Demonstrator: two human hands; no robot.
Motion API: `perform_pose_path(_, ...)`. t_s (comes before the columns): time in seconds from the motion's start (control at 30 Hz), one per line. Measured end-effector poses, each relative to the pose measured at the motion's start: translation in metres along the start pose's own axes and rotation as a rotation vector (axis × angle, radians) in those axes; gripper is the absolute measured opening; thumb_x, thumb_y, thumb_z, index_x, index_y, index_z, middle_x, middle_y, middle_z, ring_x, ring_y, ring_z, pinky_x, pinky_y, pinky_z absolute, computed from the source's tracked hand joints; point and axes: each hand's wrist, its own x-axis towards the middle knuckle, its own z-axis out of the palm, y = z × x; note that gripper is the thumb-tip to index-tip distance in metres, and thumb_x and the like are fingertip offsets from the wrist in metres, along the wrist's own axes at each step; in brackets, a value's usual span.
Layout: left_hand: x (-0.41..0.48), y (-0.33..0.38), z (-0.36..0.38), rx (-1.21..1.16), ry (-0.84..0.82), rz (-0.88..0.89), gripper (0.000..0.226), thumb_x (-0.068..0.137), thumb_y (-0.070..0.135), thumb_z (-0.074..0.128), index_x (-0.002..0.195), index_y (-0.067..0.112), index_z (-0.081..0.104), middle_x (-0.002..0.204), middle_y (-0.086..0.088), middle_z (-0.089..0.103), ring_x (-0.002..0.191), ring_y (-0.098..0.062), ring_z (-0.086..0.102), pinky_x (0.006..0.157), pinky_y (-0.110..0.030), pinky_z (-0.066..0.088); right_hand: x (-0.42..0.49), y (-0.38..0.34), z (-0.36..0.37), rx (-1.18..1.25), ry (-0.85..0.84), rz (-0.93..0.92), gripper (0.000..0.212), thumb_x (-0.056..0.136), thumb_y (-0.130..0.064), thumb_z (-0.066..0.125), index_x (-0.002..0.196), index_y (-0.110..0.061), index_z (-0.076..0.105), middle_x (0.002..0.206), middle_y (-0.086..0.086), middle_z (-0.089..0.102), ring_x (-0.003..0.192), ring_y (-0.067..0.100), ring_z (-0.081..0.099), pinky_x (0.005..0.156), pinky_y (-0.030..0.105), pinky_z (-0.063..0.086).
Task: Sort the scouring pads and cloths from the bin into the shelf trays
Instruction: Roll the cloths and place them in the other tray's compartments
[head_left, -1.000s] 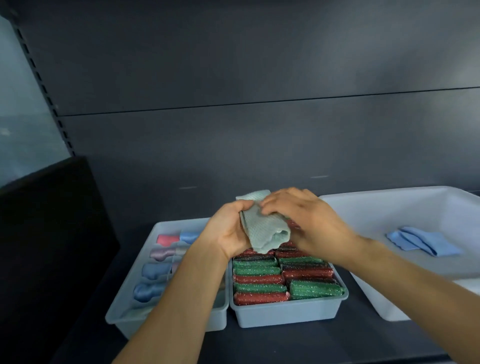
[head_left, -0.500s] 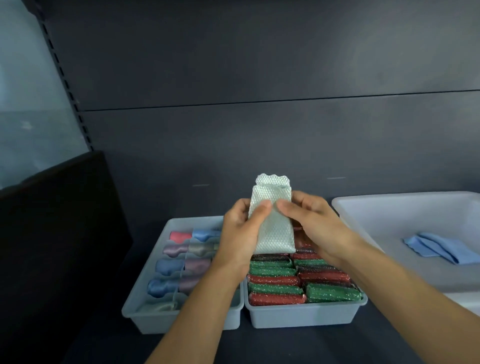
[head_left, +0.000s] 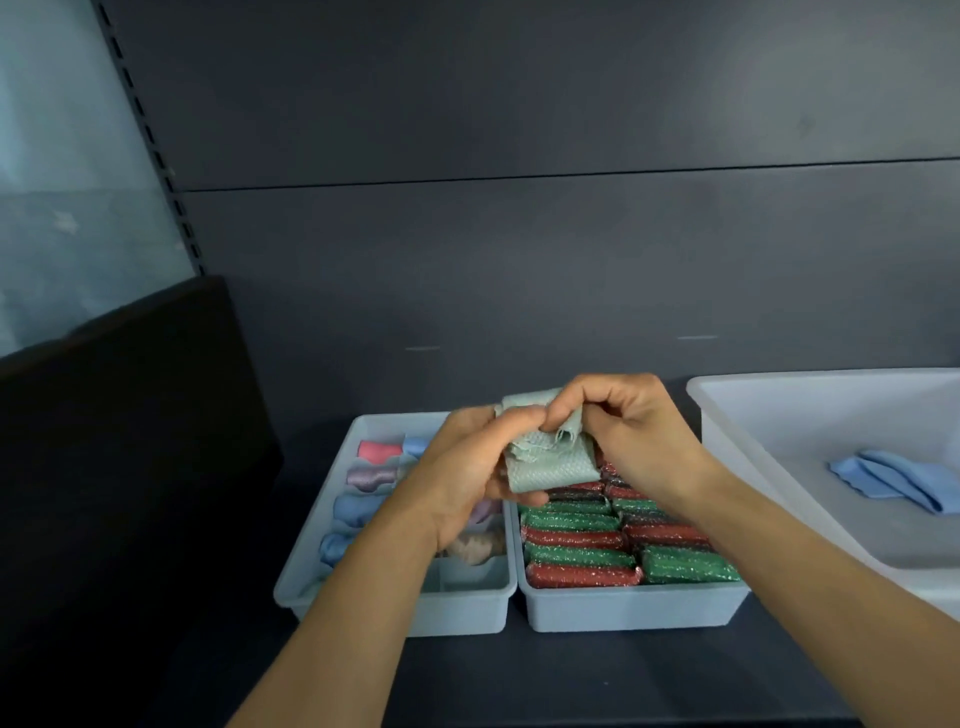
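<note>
A pale green cloth (head_left: 550, 465) is held between both hands above the two shelf trays. My left hand (head_left: 467, 478) grips its left side and underside. My right hand (head_left: 623, 431) pinches its frayed upper edge, folded over. Below, the left tray (head_left: 467, 605) holds rolled cloths (head_left: 363, 475) in pink, lilac and blue. The right tray (head_left: 628, 605) is packed with red and green glittery scouring pads (head_left: 576, 556). A large white bin (head_left: 737, 410) stands at the right, with one blue cloth (head_left: 904, 480) lying in it.
The trays and bin stand on a dark shelf (head_left: 571, 680) with a dark grey back panel (head_left: 519, 260). A black panel (head_left: 119, 441) closes the left side. A slotted upright (head_left: 150, 135) runs up at the far left.
The green cloth was held upright as a flat folded strip half a second ago. Now its top is folded down and the bundle sits lower between my hands.
</note>
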Motion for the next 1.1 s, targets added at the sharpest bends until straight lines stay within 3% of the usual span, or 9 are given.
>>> perform_pose_path(0.07,-0.003,0.000,-0.008,0.009,0.102,0.046,0.014,0.094,0.016,0.061,0.103,0.008,0.068,0.080,-0.005,0.073,0.065,-0.014,0.068,0.050,-0.025,0.053,0.001,0.003,0.007,0.148,-0.003,0.053,0.048,0.091,0.010,0.040,0.080,-0.020,0.076,0.084,0.010,0.071,0.071,0.025,0.059,0.061,0.032,0.045)
perform_pose_path(0.17,-0.008,-0.006,-0.026,0.119,0.187,0.174,0.013,0.095,0.014,0.061,0.106,0.008,0.066,0.076,-0.005,0.073,0.060,-0.019,0.067,0.050,-0.029,0.055,0.004,0.009,0.018,0.442,-0.073,0.253,0.029,0.101,-0.015,0.041,0.112,-0.018,0.068,0.102,0.009,0.069,0.092,0.025,0.063,0.076,0.041,0.050)
perform_pose_path(0.23,-0.013,-0.010,-0.037,0.255,0.216,0.247,0.012,0.097,0.017,0.060,0.104,0.008,0.063,0.073,-0.011,0.071,0.055,-0.026,0.066,0.049,-0.033,0.055,0.004,0.012,0.029,0.354,-0.194,0.324,0.034,0.098,-0.038,0.049,0.119,-0.015,0.062,0.104,0.015,0.068,0.089,0.023,0.064,0.071,0.037,0.052)
perform_pose_path(0.37,-0.021,-0.016,-0.063,0.298,0.203,0.281,0.011,0.096,0.016,0.060,0.105,0.011,0.061,0.071,-0.017,0.069,0.050,-0.029,0.064,0.046,-0.032,0.054,0.010,0.016,0.054,0.373,-0.172,0.313,0.021,0.088,-0.008,0.063,0.109,-0.006,0.062,0.075,0.014,0.064,0.055,0.018,0.054,0.048,0.023,0.043)
perform_pose_path(0.6,-0.025,-0.032,-0.107,-0.036,0.079,0.120,0.031,0.093,-0.003,0.054,0.087,0.020,0.074,0.073,-0.009,0.064,0.059,-0.021,0.062,0.058,-0.029,0.055,0.021,0.031,0.086,0.730,-0.269,0.427,0.025,0.082,0.004,0.054,0.086,-0.011,0.074,0.073,0.011,0.063,0.054,0.017,0.054,0.050,0.024,0.050)
perform_pose_path(0.77,-0.024,-0.042,-0.134,0.064,0.021,-0.033,0.027,0.091,0.008,0.050,0.078,0.015,0.073,0.076,-0.001,0.065,0.073,-0.015,0.062,0.065,-0.027,0.052,0.028,0.044,0.100,0.362,-0.341,0.500,0.019,0.080,-0.023,0.063,0.086,-0.011,0.076,0.087,0.015,0.060,0.077,0.026,0.049,0.071,0.037,0.041)
perform_pose_path(0.83,-0.027,-0.048,-0.142,0.354,0.016,-0.010,0.018,0.089,0.003,0.060,0.082,0.017,0.070,0.075,0.013,0.063,0.073,-0.003,0.056,0.068,-0.017,0.045,0.029,0.048,0.107,0.215,-0.366,0.480,0.009,0.081,-0.012,0.072,0.090,-0.009,0.073,0.082,0.012,0.063,0.072,0.023,0.050,0.068,0.030,0.044)
perform_pose_path(0.93,-0.032,-0.060,-0.151,0.547,-0.019,-0.039,0.023,0.081,0.003,0.070,0.092,0.022,0.066,0.085,0.008,0.064,0.069,0.002,0.052,0.067,-0.014,0.042,0.028,0.054,0.117,0.159,-0.437,0.538,0.024,0.077,0.010,0.071,0.091,-0.008,0.063,0.072,0.010,0.062,0.061,0.022,0.048,0.051,0.027,0.040)
perform_pose_path(1.1,-0.038,-0.076,-0.158,0.777,-0.089,-0.131,0.026,0.073,0.014,0.081,0.090,0.030,0.069,0.081,0.010,0.069,0.072,0.002,0.057,0.073,-0.020,0.050,0.018,0.068,0.132,-0.225,-0.628,0.490,0.018,0.073,-0.005,0.079,0.086,-0.015,0.071,0.082,0.001,0.074,0.069,0.010,0.065,0.075,0.030,0.055)
